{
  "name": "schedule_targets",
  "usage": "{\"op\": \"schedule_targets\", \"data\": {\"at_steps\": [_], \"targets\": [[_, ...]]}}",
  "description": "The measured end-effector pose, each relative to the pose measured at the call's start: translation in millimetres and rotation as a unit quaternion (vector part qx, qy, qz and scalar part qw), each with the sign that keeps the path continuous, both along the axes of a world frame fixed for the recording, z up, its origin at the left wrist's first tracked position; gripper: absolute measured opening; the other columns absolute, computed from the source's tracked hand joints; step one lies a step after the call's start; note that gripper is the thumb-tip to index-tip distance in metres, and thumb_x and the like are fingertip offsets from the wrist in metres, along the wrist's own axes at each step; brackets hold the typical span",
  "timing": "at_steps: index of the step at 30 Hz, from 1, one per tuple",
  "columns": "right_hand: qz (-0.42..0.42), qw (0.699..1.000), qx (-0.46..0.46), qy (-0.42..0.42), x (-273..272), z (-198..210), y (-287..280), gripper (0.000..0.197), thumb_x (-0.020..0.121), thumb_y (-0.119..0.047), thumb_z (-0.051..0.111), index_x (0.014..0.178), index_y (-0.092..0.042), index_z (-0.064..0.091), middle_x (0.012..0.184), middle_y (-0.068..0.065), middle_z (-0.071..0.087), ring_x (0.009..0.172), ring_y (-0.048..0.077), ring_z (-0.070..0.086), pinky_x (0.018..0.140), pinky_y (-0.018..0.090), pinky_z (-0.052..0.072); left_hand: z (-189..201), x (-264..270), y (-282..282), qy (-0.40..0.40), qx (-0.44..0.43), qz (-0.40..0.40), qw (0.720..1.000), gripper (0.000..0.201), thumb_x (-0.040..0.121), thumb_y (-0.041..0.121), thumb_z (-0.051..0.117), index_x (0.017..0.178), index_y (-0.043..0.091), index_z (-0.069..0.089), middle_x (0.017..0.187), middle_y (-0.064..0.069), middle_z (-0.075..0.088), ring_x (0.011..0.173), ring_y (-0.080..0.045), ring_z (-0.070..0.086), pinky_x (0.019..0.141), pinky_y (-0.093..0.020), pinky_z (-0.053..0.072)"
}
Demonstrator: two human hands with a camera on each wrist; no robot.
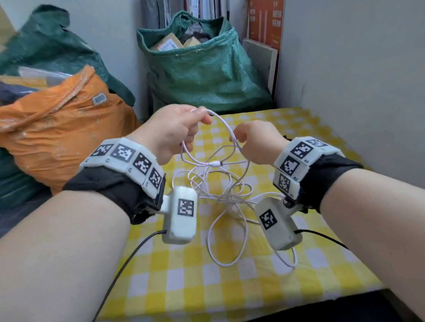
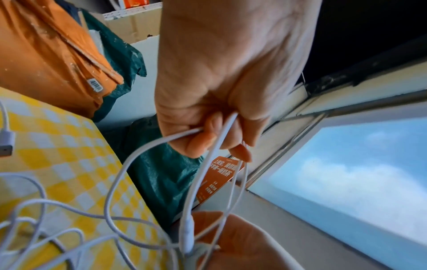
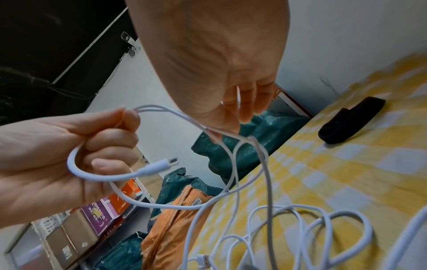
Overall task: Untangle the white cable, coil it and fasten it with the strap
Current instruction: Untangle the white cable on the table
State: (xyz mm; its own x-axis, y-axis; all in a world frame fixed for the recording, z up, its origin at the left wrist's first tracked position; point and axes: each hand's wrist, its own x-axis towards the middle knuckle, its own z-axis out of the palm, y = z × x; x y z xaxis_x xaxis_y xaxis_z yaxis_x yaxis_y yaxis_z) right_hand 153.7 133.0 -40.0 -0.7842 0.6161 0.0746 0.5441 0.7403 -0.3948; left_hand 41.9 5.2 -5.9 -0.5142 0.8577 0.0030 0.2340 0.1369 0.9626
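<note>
The worktop under a yellow-and-white checked cloth [image 1: 221, 281] carries the loose tangle of the thin white cable [image 1: 226, 194], whose loops rest between the two wrists. From the tangle, strands rise to both hands, held above the cloth. The left hand [image 1: 172, 131] has its grip closed on the cable: thumb and forefinger pinch the top of an arching loop, other strands pass through the curled fingers. The right hand [image 1: 257, 138] pinches the same loop's far side. A black fabric strap [image 3: 351, 120] lies on the cloth, well apart from both hands. The small white connector [image 3: 159, 166] hangs free just below the left fingers.
</note>
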Motion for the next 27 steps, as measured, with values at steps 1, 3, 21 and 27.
{"op": "schedule_targets", "data": {"at_steps": [1, 3, 21, 27], "targets": [[0.015, 0.999, -0.009, 0.03, 0, 3, -3, 0.045, 0.085, 0.002, 0.042, 0.119, -0.02, 0.062, 0.121, 0.004, 0.061, 0.108, 0.023, 0.057, 0.079, 0.028, 0.047, 5, 2, -1, -0.019, 0.023, 0.009, 1.0, 0.028, 0.102, 0.024, 0.037, 0.08, 0.014, 0.053, 0.04, 0.013, 0.025, 0.035, -0.004, 0.02, 0.042, -0.018, 0.026], [0.046, 0.99, -0.071, 0.114, -1, 10, -8, 0.044, 0.083, 0.003, 0.043, 0.117, -0.017, 0.063, 0.114, 0.002, 0.065, 0.097, 0.018, 0.059, 0.07, 0.024, 0.045, 12, 5, -3, -0.043, 0.048, 0.017, 0.998, 0.028, 0.102, 0.024, 0.035, 0.081, 0.014, 0.05, 0.039, 0.013, 0.025, 0.034, -0.004, 0.02, 0.042, -0.017, 0.026], [-0.167, 0.922, -0.022, 0.348, 69, 53, 33, 0.043, 0.093, -0.036, 0.045, 0.057, -0.014, 0.042, 0.057, 0.004, 0.043, 0.066, 0.023, 0.044, 0.063, 0.034, 0.036, -21, 36, 9, 0.072, -0.28, -0.129, 0.949, 0.045, 0.093, 0.031, 0.055, 0.134, 0.02, 0.04, 0.108, -0.004, 0.066, 0.104, -0.022, 0.06, 0.086, -0.033, 0.039], [-0.259, 0.94, 0.043, 0.22, 100, 27, 63, 0.04, 0.097, -0.032, 0.045, 0.069, -0.003, 0.051, 0.068, 0.012, 0.05, 0.077, 0.032, 0.049, 0.06, 0.031, 0.023, -41, 43, 20, 0.122, -0.237, -0.108, 0.958, 0.013, 0.092, 0.017, 0.056, 0.093, 0.006, 0.063, 0.059, -0.001, 0.042, 0.048, -0.013, 0.045, 0.054, -0.025, 0.037]]}}
